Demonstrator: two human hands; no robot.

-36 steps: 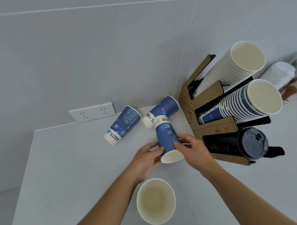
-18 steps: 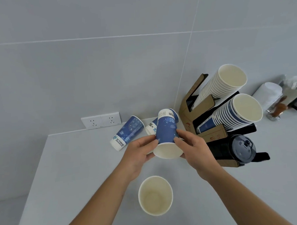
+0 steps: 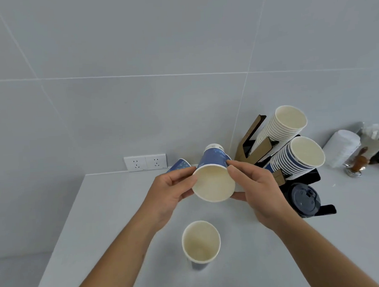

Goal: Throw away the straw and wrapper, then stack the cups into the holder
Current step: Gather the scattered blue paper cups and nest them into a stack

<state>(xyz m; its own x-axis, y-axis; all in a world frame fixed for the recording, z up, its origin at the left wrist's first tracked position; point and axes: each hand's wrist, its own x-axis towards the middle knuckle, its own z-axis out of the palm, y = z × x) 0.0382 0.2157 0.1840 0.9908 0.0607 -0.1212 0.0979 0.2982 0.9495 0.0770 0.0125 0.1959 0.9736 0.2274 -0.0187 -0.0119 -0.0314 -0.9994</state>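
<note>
blue cup (image 3: 214,181) tilted, raised | second cup (image 3: 201,243) upright | holder (image 3: 256,138) perhaps cardboard

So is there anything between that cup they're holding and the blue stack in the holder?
Nothing visible. Both hands hold the blue cup in the air, left of the blue stack; only the right hand itself lies between cup and stack.

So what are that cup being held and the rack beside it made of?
The held cup looks like paper: matte cream inside, printed blue outside, with a thin rolled rim. Both hands, left hand and right hand, grip it. The rack seems brown cardboard or thin fibreboard with flat, cut edges; which one is unclear.
</note>
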